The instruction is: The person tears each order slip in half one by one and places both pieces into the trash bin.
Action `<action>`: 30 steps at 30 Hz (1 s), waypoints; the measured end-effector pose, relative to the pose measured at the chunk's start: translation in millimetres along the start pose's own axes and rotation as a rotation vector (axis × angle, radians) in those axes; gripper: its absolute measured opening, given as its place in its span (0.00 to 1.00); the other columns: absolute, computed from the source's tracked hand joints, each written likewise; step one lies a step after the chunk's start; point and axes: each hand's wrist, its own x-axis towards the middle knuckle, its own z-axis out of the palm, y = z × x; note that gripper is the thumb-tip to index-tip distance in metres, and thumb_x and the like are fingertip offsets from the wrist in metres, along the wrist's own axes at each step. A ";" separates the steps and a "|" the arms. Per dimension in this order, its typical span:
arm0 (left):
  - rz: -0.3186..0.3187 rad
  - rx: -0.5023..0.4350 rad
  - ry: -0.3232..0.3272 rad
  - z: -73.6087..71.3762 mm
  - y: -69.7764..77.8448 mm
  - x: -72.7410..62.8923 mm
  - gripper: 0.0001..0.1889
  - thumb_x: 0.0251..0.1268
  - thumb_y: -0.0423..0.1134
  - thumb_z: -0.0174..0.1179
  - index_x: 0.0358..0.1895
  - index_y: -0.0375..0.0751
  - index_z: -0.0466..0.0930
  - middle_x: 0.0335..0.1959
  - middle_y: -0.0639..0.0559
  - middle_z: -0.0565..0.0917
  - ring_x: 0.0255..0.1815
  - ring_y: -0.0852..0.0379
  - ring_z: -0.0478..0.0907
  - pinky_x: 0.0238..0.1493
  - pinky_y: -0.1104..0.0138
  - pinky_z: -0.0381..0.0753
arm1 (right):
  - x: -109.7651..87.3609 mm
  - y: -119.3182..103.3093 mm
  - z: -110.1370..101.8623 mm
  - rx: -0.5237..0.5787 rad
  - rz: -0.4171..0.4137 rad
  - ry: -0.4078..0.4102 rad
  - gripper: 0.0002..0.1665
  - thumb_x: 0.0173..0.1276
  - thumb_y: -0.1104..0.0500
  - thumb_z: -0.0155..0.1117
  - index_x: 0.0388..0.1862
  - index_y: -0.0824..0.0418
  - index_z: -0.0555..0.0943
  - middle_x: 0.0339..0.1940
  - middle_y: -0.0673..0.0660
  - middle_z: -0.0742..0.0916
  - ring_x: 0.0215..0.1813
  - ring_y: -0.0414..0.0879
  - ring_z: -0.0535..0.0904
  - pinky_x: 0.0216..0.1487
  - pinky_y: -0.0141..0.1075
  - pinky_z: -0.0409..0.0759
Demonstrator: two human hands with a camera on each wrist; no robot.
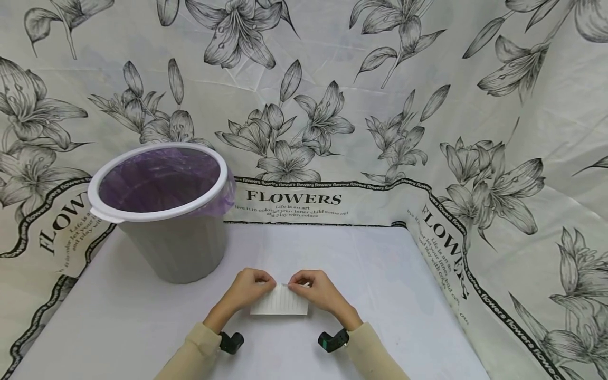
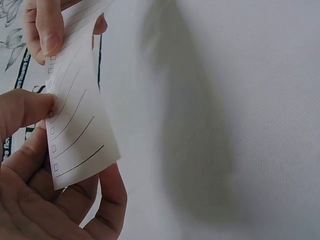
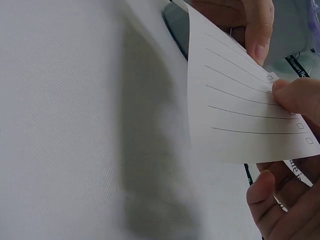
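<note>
Between both hands hangs a small white sheet of lined paper [image 1: 279,303], held by its far edge over the table. Ruled lines run across it, each starting at a little checkbox along the held edge, as the left wrist view shows on the paper [image 2: 82,120]. My left hand [image 1: 250,289] pinches that edge left of its middle, thumb on the printed face and fingers behind. Close beside it, my right hand [image 1: 320,290] pinches the same edge. In the right wrist view the paper [image 3: 235,112] bends slightly, and its near edge hangs free.
A grey trash bin [image 1: 176,253] with a white rim and purple liner stands at the back left of the white table [image 1: 361,264]. Flower-printed cloth [image 1: 304,132] hangs behind and along the sides. A black wrist camera [image 1: 333,341] sits below the right hand.
</note>
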 end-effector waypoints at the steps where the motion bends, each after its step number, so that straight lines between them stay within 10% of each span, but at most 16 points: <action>1: -0.005 -0.001 0.001 0.1 -0.1 0.3 0.07 0.67 0.38 0.65 0.34 0.41 0.91 0.37 0.51 0.90 0.43 0.56 0.84 0.45 0.59 0.84 | -0.2 -0.1 -0.1 0.004 -0.006 -0.001 0.05 0.73 0.54 0.69 0.40 0.52 0.89 0.39 0.48 0.91 0.42 0.36 0.83 0.41 0.31 0.79; 7: -0.003 -0.016 0.013 -1.8 -2.2 0.8 0.07 0.66 0.37 0.65 0.33 0.40 0.91 0.33 0.52 0.90 0.35 0.60 0.80 0.37 0.66 0.80 | -0.8 0.6 0.1 0.027 -0.039 0.006 0.07 0.73 0.54 0.69 0.41 0.55 0.89 0.38 0.51 0.91 0.41 0.36 0.83 0.40 0.31 0.81; 13: 0.001 -0.037 0.005 -5.2 -4.8 -0.3 0.07 0.69 0.39 0.66 0.36 0.42 0.91 0.38 0.52 0.91 0.48 0.51 0.86 0.54 0.50 0.83 | -0.5 3.6 -0.5 0.009 -0.007 0.054 0.06 0.72 0.55 0.70 0.41 0.54 0.90 0.41 0.50 0.91 0.45 0.40 0.85 0.42 0.31 0.81; 20: -0.019 -0.087 -0.029 -11.6 -6.7 -1.6 0.07 0.68 0.39 0.68 0.38 0.39 0.90 0.33 0.52 0.90 0.33 0.61 0.82 0.36 0.68 0.81 | -0.6 7.2 -1.4 -0.001 -0.006 0.095 0.05 0.71 0.56 0.71 0.38 0.56 0.90 0.39 0.51 0.92 0.45 0.44 0.85 0.43 0.33 0.82; 30: 0.005 -0.069 -0.026 -13.6 -10.3 -1.3 0.06 0.67 0.37 0.68 0.37 0.38 0.90 0.31 0.52 0.89 0.32 0.61 0.82 0.34 0.68 0.81 | -0.6 8.6 -2.5 -0.010 -0.008 0.086 0.06 0.72 0.56 0.70 0.39 0.57 0.90 0.38 0.52 0.92 0.39 0.38 0.84 0.40 0.31 0.82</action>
